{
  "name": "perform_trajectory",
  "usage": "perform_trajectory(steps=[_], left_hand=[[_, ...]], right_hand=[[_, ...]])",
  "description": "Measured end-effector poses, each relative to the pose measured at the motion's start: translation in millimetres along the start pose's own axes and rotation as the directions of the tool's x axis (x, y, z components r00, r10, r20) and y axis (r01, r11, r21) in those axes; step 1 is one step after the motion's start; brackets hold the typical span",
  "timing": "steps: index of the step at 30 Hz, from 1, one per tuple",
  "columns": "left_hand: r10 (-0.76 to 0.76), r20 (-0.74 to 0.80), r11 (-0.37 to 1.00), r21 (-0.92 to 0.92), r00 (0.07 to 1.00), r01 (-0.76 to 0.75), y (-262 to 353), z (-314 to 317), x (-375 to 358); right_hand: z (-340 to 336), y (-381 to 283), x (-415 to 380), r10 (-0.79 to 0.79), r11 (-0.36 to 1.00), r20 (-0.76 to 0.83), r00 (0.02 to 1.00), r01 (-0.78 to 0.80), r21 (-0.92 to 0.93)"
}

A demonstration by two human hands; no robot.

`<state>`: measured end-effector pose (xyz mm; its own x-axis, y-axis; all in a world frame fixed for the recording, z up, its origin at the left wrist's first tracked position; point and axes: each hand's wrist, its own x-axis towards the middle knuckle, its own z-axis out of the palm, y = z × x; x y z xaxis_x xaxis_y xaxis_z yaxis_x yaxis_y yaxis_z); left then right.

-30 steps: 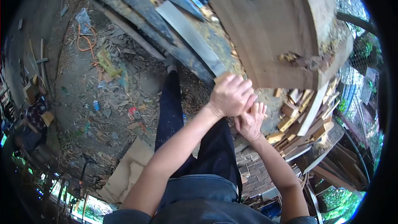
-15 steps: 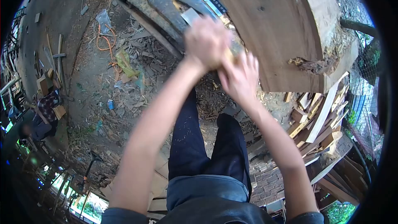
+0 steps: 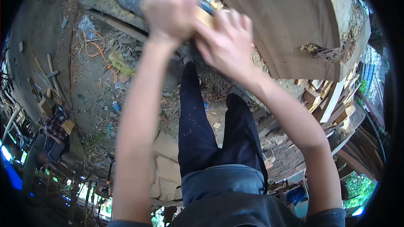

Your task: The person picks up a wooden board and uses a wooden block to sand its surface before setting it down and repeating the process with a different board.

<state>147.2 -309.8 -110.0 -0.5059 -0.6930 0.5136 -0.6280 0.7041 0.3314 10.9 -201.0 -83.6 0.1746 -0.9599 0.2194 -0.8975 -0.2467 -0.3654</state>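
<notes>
- While blur softens both hands, the left hand (image 3: 171,10) reads as a fist and the right hand (image 3: 229,42) as curled; the grip appears closed on pale wood (image 3: 205,17).
- Location of wood: in the grip, exposed only in the gap between the hands; both ends hidden.
- Long axis: the visible part appears to slant from the left hand, farther from the body, back toward the right; full length cannot be told.
- Nearness: both hands appear to touch the wood; neither is clearly nearer.
- Slab (image 3: 277,25): right of the grip, its edge behind the right fingers; contact cannot be confirmed.
- Counter (image 3: 101,1): beyond and left of the grip, partly hidden by the left hand.
</notes>
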Motion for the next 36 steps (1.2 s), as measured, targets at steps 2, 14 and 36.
perform_trajectory(steps=[2, 14, 36], left_hand=[[-0.097, 0.038, 0.993, -0.071, 0.995, 0.100, -38.3, -25.8, 28.0], [-0.123, 0.156, 0.965, -0.213, 0.980, 0.154, 224.4, 20.4, -81.6], [-0.108, -0.074, 0.969, -0.233, 0.991, 0.088, 150.6, 14.3, -69.7]], right_hand=[[16.8, -14.5, 52.0, -0.037, 0.999, -0.049, 0.998, 0.037, 0.009], [-89.7, 35.1, -217.8, 0.129, 0.992, 0.260, 0.957, -0.122, -0.045], [-57.9, 18.2, -147.7, 0.072, 0.996, 0.189, 0.979, -0.061, -0.064]])
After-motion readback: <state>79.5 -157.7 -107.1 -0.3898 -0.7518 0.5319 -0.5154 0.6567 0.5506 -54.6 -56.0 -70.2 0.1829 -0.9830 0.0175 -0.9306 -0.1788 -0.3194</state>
